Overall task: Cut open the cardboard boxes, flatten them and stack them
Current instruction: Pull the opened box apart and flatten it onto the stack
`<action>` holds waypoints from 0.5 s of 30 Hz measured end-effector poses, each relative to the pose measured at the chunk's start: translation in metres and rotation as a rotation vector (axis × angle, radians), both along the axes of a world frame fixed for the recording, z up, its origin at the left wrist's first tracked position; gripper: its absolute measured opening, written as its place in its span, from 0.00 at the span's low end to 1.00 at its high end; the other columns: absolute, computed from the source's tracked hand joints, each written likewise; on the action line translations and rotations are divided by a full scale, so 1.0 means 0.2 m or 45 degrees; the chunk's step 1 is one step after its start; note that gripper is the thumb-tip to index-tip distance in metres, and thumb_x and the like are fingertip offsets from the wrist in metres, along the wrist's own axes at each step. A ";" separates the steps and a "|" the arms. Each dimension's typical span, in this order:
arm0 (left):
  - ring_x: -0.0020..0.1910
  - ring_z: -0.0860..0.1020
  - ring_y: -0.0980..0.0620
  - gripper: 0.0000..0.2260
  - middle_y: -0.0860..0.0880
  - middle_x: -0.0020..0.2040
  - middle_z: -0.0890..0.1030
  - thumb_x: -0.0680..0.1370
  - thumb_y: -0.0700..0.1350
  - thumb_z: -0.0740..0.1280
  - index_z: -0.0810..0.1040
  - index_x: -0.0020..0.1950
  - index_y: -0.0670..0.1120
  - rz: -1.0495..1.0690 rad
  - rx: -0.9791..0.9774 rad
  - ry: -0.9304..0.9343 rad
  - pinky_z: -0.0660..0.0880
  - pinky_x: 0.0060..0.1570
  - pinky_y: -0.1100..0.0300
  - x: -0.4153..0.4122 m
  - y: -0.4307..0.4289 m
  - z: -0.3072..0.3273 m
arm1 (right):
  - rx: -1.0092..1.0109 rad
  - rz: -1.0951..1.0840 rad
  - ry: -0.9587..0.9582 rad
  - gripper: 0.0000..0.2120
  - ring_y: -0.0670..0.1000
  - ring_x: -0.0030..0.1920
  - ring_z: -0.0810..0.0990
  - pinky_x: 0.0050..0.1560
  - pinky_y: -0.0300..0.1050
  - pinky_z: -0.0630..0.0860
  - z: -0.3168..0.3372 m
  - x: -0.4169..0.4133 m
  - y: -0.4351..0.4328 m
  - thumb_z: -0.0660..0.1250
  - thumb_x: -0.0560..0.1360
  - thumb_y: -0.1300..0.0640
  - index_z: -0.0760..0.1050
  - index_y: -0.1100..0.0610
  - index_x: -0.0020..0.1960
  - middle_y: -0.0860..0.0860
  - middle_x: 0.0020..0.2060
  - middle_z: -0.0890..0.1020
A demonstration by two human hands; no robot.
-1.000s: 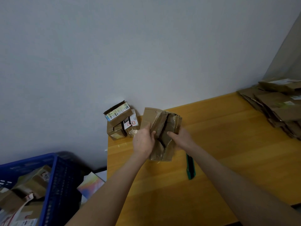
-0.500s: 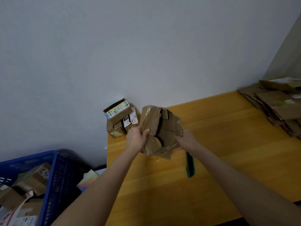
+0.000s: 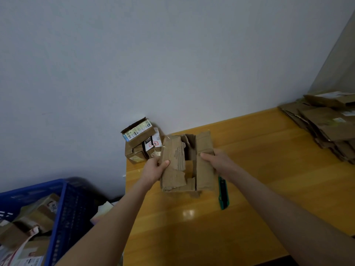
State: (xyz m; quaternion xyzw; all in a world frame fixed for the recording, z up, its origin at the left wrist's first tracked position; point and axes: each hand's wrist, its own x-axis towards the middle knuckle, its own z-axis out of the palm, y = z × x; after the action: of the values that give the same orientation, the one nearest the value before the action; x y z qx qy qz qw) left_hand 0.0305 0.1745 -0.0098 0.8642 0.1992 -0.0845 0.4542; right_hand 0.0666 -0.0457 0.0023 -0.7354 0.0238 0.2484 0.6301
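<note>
Flattening is the step in hand: the left hand (image 3: 153, 169) and the right hand (image 3: 218, 160) each have a closed grip on one side of the opened cardboard box (image 3: 204, 173) over the bench (image 3: 269, 179), which next probably needs pressing flat for the stack (image 3: 326, 127) far right.

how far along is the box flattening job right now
Done: a stack of flattened cardboard sits at the far right of the table. In hand: the left hand and right hand hold a torn-open box, not yet flat; the green cutter lies unused. Left: small boxes against the wall, and more in the blue crate.
</note>
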 end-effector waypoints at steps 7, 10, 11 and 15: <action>0.71 0.64 0.39 0.58 0.41 0.75 0.56 0.67 0.65 0.73 0.36 0.78 0.44 -0.042 0.626 0.096 0.71 0.61 0.44 0.04 -0.17 -0.04 | -0.236 0.019 -0.252 0.09 0.51 0.41 0.77 0.40 0.41 0.75 0.03 -0.08 0.14 0.60 0.80 0.59 0.74 0.57 0.43 0.51 0.39 0.77; 0.72 0.61 0.38 0.59 0.40 0.74 0.54 0.66 0.63 0.74 0.37 0.77 0.40 -0.020 0.688 0.163 0.70 0.63 0.45 0.07 -0.18 -0.03 | -0.317 0.083 -0.345 0.09 0.48 0.37 0.74 0.32 0.36 0.69 0.04 -0.09 0.17 0.59 0.80 0.60 0.74 0.58 0.42 0.50 0.35 0.75; 0.71 0.62 0.37 0.57 0.40 0.74 0.54 0.67 0.61 0.75 0.38 0.77 0.40 -0.013 0.656 0.178 0.70 0.64 0.45 0.08 -0.18 -0.02 | -0.317 0.086 -0.344 0.09 0.49 0.37 0.74 0.33 0.38 0.69 0.04 -0.09 0.17 0.59 0.80 0.60 0.74 0.58 0.43 0.50 0.36 0.76; 0.54 0.76 0.43 0.27 0.39 0.61 0.71 0.76 0.51 0.66 0.65 0.69 0.38 -0.089 0.381 0.136 0.75 0.51 0.53 0.12 -0.17 0.04 | -0.312 0.015 -0.273 0.09 0.58 0.45 0.80 0.45 0.51 0.78 0.01 -0.07 0.11 0.60 0.80 0.60 0.77 0.63 0.48 0.58 0.43 0.80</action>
State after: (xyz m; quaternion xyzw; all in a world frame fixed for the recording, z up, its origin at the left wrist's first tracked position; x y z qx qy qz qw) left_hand 0.0553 0.1396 -0.0027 0.9229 0.2032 -0.1158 0.3059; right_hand 0.0530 -0.0245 0.0052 -0.8292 -0.0177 0.1674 0.5330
